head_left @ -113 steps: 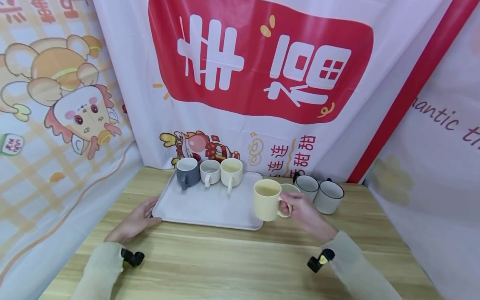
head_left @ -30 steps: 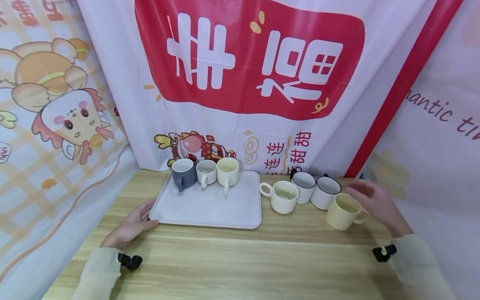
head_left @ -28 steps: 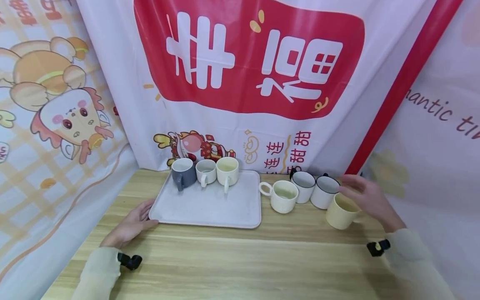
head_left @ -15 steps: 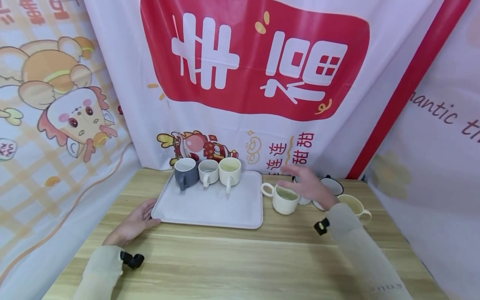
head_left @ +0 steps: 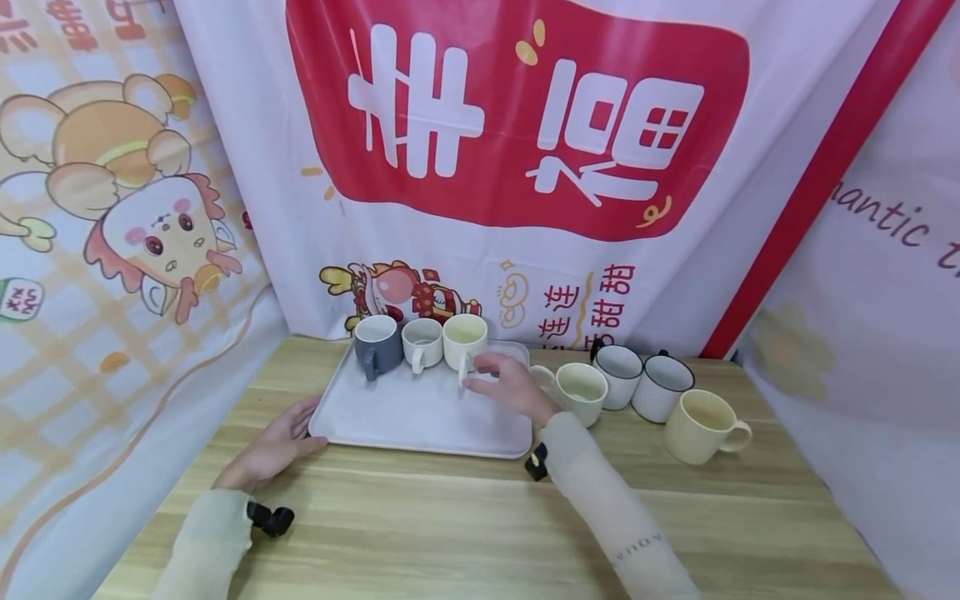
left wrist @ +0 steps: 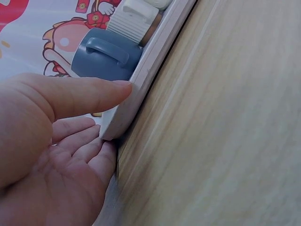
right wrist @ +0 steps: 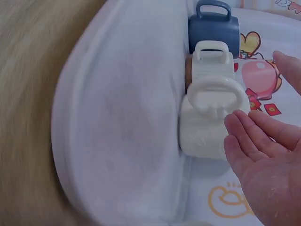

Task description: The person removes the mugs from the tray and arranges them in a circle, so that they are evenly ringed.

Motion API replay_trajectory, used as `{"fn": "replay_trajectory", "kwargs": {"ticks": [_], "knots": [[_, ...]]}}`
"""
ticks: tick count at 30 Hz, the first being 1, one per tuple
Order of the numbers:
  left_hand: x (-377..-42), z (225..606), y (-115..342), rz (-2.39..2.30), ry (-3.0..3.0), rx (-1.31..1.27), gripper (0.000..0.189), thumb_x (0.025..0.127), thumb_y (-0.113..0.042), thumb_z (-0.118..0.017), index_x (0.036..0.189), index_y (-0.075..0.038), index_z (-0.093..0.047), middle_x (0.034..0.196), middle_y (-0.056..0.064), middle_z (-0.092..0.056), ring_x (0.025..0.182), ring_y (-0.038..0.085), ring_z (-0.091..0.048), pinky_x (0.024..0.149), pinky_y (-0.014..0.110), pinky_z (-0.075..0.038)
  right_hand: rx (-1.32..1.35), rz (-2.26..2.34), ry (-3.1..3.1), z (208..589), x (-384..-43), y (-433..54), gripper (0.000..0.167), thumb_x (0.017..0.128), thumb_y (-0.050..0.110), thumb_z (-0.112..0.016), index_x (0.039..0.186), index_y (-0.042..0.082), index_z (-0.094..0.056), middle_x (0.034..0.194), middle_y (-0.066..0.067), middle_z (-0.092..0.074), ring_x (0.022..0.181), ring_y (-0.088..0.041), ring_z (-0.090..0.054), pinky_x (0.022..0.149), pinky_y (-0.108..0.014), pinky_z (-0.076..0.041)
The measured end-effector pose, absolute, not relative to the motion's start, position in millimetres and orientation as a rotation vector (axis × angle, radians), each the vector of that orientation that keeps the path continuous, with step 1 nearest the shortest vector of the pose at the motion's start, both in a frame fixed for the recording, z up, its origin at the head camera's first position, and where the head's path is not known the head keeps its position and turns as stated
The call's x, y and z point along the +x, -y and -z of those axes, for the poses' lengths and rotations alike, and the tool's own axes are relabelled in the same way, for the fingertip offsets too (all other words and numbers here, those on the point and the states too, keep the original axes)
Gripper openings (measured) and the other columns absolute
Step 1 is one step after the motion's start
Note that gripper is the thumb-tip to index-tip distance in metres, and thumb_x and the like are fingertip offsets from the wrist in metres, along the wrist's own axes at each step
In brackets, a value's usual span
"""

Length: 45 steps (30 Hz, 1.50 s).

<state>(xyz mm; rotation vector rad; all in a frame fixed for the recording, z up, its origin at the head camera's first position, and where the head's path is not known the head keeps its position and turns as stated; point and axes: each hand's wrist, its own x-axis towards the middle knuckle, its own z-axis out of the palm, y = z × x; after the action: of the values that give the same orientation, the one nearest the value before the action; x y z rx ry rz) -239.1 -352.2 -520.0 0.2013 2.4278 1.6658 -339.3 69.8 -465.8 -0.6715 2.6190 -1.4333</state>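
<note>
My left hand (head_left: pixel 276 443) holds the left corner of the pale grey tray (head_left: pixel 420 425); in the left wrist view the thumb lies along its rim and the fingers sit against the corner. My right hand (head_left: pixel 513 386) is over the tray beside the handle of a cream mug (head_left: pixel 463 340). In the right wrist view its fingers (right wrist: pixel 242 139) are extended and spread from the thumb, near that mug; whether they touch it I cannot tell. Left of this mug on the tray stand a small white ribbed mug (head_left: pixel 422 340) and a blue-grey mug (head_left: pixel 377 343).
On the wooden table (head_left: pixel 420 533), right of the tray, stand a pale mug with a round handle (head_left: pixel 583 400), two white mugs with black rims, the left one (head_left: pixel 618 385) beside the right one (head_left: pixel 662 396), and a yellow mug (head_left: pixel 697 433). A printed cloth (head_left: pixel 487 275) hangs behind.
The yellow mug, earlier in my right hand over the tray's right edge, now stands at the far right. My right hand has since swung left to the cream mug. My left hand stays at the tray.
</note>
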Motion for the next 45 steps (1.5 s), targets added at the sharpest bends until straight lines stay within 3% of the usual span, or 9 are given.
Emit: {"fn": "replay_trajectory", "kwargs": {"ticks": [8, 13, 18, 27, 38, 45], "knots": [[-240, 519, 351, -1.664, -2.435, 0.21, 0.091, 0.101, -0.008, -0.068, 0.166, 0.007, -0.006, 0.174, 0.032, -0.006, 0.162, 0.052, -0.006, 0.131, 0.064, -0.011, -0.394, 1.786, -2.479, 497, -351, -29, 0.036, 0.098, 0.028, -0.077, 0.125, 0.003, -0.075, 0.118, -0.011, -0.078, 0.105, -0.02, -0.073, 0.091, -0.032, -0.065], [-240, 520, 352, -1.675, -2.426, 0.212, 0.091, 0.101, -0.008, -0.068, 0.166, 0.006, -0.006, 0.175, 0.031, -0.006, 0.162, 0.052, -0.005, 0.131, 0.064, -0.01, -0.121, 1.905, -2.446, 499, -356, -18, 0.035, 0.097, 0.042, -0.076, 0.106, 0.009, -0.08, 0.103, -0.006, -0.079, 0.09, -0.014, -0.067, 0.075, -0.022, -0.056], [-239, 522, 351, -1.679, -2.421, 0.206, 0.092, 0.1, -0.008, -0.069, 0.167, 0.006, -0.006, 0.175, 0.031, -0.007, 0.162, 0.052, -0.006, 0.131, 0.064, -0.011, 0.015, 2.006, -2.408, 497, -351, -16, 0.045, 0.101, 0.043, -0.07, 0.084, 0.001, -0.075, 0.079, -0.005, -0.075, 0.073, -0.013, -0.06, 0.065, -0.02, -0.048], [-238, 523, 353, -1.678, -2.423, 0.2, 0.092, 0.1, -0.009, -0.069, 0.167, 0.004, -0.007, 0.175, 0.03, -0.008, 0.162, 0.051, -0.008, 0.131, 0.061, -0.012, 0.026, 2.101, -2.129, 479, -327, -35, 0.041, 0.101, 0.02, -0.066, 0.063, 0.009, -0.057, 0.062, 0.0, -0.056, 0.061, -0.015, -0.05, 0.062, -0.023, -0.04], [-240, 520, 354, -1.655, -2.428, 0.194, 0.093, 0.101, -0.01, -0.069, 0.167, 0.005, -0.005, 0.175, 0.03, -0.006, 0.162, 0.051, -0.006, 0.132, 0.063, -0.012, -0.197, 1.947, -2.131, 471, -283, -87, 0.04, 0.103, 0.017, -0.063, 0.066, 0.009, -0.053, 0.062, 0.0, -0.049, 0.067, -0.016, -0.046, 0.069, -0.025, -0.037], [-239, 519, 352, -1.658, -2.43, 0.198, 0.092, 0.101, -0.009, -0.069, 0.167, 0.005, -0.005, 0.175, 0.03, -0.006, 0.162, 0.052, -0.006, 0.132, 0.064, -0.012, -0.32, 1.925, -2.062, 453, -250, -136, 0.036, 0.106, 0.012, -0.058, 0.07, 0.007, -0.055, 0.067, 0.002, -0.051, 0.068, -0.014, -0.048, 0.066, -0.021, -0.04]]}}
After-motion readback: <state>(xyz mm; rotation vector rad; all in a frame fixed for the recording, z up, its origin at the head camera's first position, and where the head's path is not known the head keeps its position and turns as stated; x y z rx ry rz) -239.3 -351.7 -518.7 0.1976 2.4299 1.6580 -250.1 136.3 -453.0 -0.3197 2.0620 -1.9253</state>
